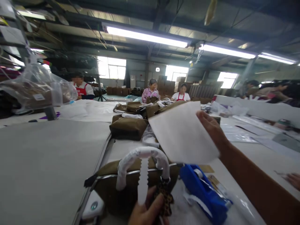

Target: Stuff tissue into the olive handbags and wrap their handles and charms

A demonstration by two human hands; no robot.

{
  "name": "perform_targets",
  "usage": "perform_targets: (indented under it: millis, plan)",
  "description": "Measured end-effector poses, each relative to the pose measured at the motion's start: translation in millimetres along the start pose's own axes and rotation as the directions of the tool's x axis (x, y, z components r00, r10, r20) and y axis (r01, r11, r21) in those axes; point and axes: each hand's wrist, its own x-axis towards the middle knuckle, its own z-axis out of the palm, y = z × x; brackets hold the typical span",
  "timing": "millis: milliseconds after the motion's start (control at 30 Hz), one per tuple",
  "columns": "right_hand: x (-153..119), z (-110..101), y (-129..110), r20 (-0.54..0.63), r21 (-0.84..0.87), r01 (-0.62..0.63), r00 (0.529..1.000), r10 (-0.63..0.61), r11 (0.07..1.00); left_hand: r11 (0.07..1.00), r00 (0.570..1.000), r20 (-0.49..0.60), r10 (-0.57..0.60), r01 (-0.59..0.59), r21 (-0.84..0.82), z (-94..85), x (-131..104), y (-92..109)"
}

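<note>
My left hand (pixel 148 207), low in the middle, is closed on a leopard-print charm (pixel 165 197) at the front of an olive-brown handbag (pixel 110 190). A white strip with notched edges (pixel 143 178) rises from beside those fingers. The bag's arched handle (pixel 145 152) is wrapped in white. My right hand (pixel 211 126) is raised on the right, its fingers gripping the edge of a thin white sheet (pixel 184 134). That sheet is tilted in the air and hides part of the table and bags behind it. Below it lies a blue tape dispenser (pixel 206 193).
More olive-brown bags (pixel 128 127) lie beyond the handbag. A white device with a round button (pixel 93 205) sits at its left. Clear plastic sheets (pixel 236 132) are on the right. A plastic-wrapped bundle (pixel 37 90) hangs at left. Several people sit or stand farther back; another person's hand (pixel 294 180) shows at far right.
</note>
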Motion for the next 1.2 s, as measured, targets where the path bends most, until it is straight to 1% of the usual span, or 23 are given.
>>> perform_targets:
  millis: [67, 100, 133, 167, 233, 267, 300, 367, 467, 533, 600, 667, 733, 800, 833, 867, 900, 933, 967, 1033, 1100, 1133, 1200]
  plan:
    - [-34.5, -31.4, -19.9, 0.149, -0.080, -0.135, 0.978, 0.146, 0.988, 1.000, 0.997, 0.076, -0.020, 0.019, 0.007, 3.4, -2.4, 10.6]
    - [-51.9, -42.6, -24.8, 0.250, -0.171, -0.184, 0.942, 0.223, 0.968, 1.000, 0.995, 0.102, -0.020, 0.019, 0.010, 5.0, -4.0, 15.7]
    - [-68.9, -50.2, -26.6, 0.353, -0.285, -0.201, 0.887, 0.298, 0.937, 1.000, 0.993, 0.117, -0.018, 0.017, 0.010, 6.7, -5.6, 20.3]
    - [-85.2, -54.0, -25.8, 0.443, -0.400, -0.180, 0.820, 0.362, 0.899, 1.000, 0.992, 0.124, -0.021, 0.019, 0.011, 8.7, -7.3, 24.2]
    - [-114.4, -51.9, -18.0, 0.575, -0.552, -0.042, 0.704, 0.417, 0.833, 0.999, 0.993, 0.116, -0.037, 0.035, 0.022, 13.8, -10.5, 28.6]
    - [-127.0, -47.5, -11.9, 0.618, -0.580, 0.041, 0.673, 0.407, 0.814, 0.998, 0.994, 0.100, -0.048, 0.045, 0.032, 16.8, -12.1, 29.1]
    - [-137.9, -42.1, -4.7, 0.647, -0.583, 0.117, 0.665, 0.373, 0.804, 0.998, 0.996, 0.075, -0.054, 0.050, 0.045, 20.1, -13.8, 28.7]
    - [-154.4, -31.1, 12.2, 0.652, -0.582, 0.234, 0.707, 0.274, 0.779, 0.995, 0.999, 0.016, -0.040, 0.038, 0.092, 26.6, -17.5, 25.5]
    - [-167.5, -19.8, 37.3, 0.566, -0.638, 0.320, 0.811, 0.145, 0.701, 0.972, 0.999, -0.034, 0.021, -0.012, 0.234, 33.5, -22.3, 18.6]
    - [-171.0, -15.7, 48.7, 0.535, -0.677, 0.361, 0.840, 0.091, 0.641, 0.907, 0.994, -0.037, 0.107, -0.082, 0.413, 34.8, -23.0, 14.1]
    - [-173.3, -14.0, 53.2, 0.529, -0.692, 0.383, 0.846, 0.069, 0.613, 0.786, 0.970, -0.030, 0.242, -0.178, 0.592, 33.6, -21.0, 9.9]
    - [-176.6, -16.0, 52.8, 0.491, -0.690, 0.348, 0.869, 0.058, 0.634, 0.687, 0.935, -0.029, 0.353, -0.238, 0.687, 31.2, -17.8, 6.8]
    - [-184.0, -22.6, 51.9, 0.382, -0.669, 0.262, 0.924, 0.020, 0.696, 0.677, 0.921, -0.059, 0.386, -0.239, 0.696, 28.9, -15.2, 5.4]
    - [-197.4, -32.7, 53.7, 0.186, -0.636, 0.151, 0.982, -0.040, 0.756, 0.704, 0.926, -0.104, 0.362, -0.199, 0.681, 27.8, -14.4, 6.1]
    - [-206.4, -37.8, 55.9, 0.061, -0.597, 0.083, 0.996, -0.058, 0.798, 0.720, 0.931, -0.121, 0.345, -0.180, 0.670, 27.8, -14.7, 6.8]
    - [-216.5, -42.3, 58.6, -0.059, -0.521, 0.003, 0.998, -0.039, 0.854, 0.735, 0.935, -0.132, 0.328, -0.165, 0.657, 28.2, -15.1, 7.5]
    - [-227.3, -45.5, 61.4, -0.148, -0.395, -0.090, 0.988, 0.033, 0.914, 0.745, 0.938, -0.136, 0.317, -0.158, 0.648, 28.8, -15.7, 8.1]
    - [-238.0, -47.3, 63.9, -0.181, -0.225, -0.196, 0.971, 0.156, 0.954, 0.750, 0.939, -0.135, 0.316, -0.160, 0.642, 29.6, -16.1, 8.5]
    - [-247.8, -47.5, 65.8, -0.145, -0.037, -0.311, 0.942, 0.302, 0.950, 0.749, 0.937, -0.131, 0.325, -0.170, 0.640, 30.4, -16.5, 8.6]
    - [-262.5, -44.5, 68.0, 0.049, 0.217, -0.521, 0.850, 0.524, 0.825, 0.738, 0.933, -0.120, 0.339, -0.184, 0.650, 31.8, -17.0, 8.5]
    - [-268.5, -40.8, 69.4, 0.160, 0.253, -0.626, 0.779, 0.606, 0.738, 0.741, 0.946, -0.087, 0.313, -0.186, 0.645, 31.7, -17.9, 9.4]
    - [-268.7, -40.1, 70.7, 0.151, 0.229, -0.636, 0.771, 0.618, 0.737, 0.756, 0.956, -0.068, 0.285, -0.181, 0.629, 30.7, -18.8, 10.4]
    - [-266.2, -42.1, 75.0, 0.082, 0.153, -0.616, 0.787, 0.612, 0.773, 0.792, 0.972, -0.048, 0.232, -0.160, 0.589, 26.8, -21.4, 14.0]
